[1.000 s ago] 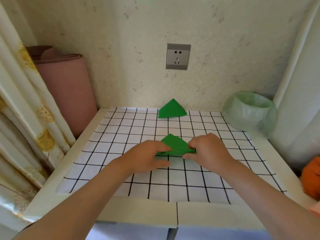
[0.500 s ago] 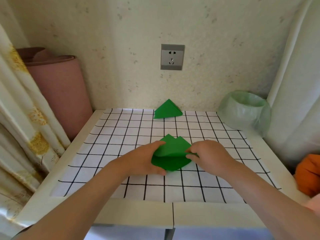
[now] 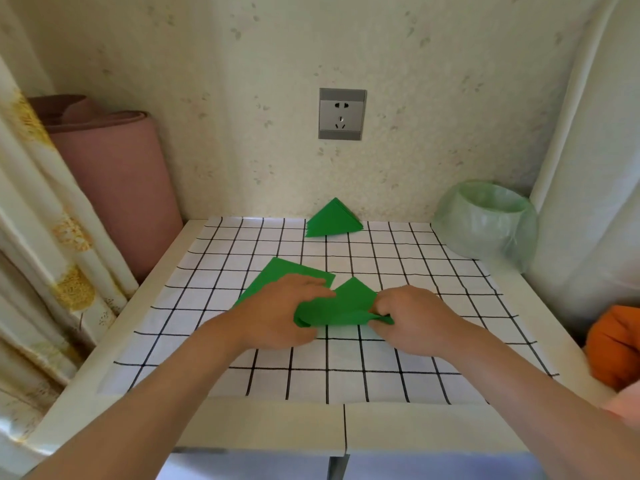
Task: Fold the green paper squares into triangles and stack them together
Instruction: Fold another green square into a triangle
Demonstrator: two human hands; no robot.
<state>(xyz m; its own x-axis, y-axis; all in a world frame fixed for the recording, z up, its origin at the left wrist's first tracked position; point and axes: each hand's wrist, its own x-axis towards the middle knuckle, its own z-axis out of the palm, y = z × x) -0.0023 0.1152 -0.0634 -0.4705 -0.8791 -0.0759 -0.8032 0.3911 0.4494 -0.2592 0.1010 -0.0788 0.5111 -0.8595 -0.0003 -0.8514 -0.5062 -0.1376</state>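
Head view, looking down on a white table (image 3: 263,424) covered by a checked mat (image 3: 381,375) of black lines on white.

At centre frame, a green paper (image 3: 346,304) bent into a rough triangle, peak pointing to the top of the frame, lower edge crumpled. Gripped at its left end by the left hand (image 3: 284,313), fingers curled over it. Pinched at its lower right corner by the right hand (image 3: 412,318), fingers bunched tight round the tip. Both forearms bare, entering from the bottom corners of the frame.

Just up and left of centre, a flat green sheet (image 3: 277,277) lying on the mat, partly covered by the left hand. Whether one sheet or several, impossible to tell.

Farther up, at the far edge of the mat and close to the wall, a stack of folded green triangles (image 3: 332,221), well apart from both hands, layered edges showing at its left corner. Above that, on the speckled wall, a grey wall socket (image 3: 341,113).

At upper left, a pink roll (image 3: 114,188) standing beside a flowered curtain (image 3: 41,237). At right, by the far corner of the table, a bin lined with a pale green bag (image 3: 485,223). At the right edge, an orange thing (image 3: 616,348), cut off by the frame.
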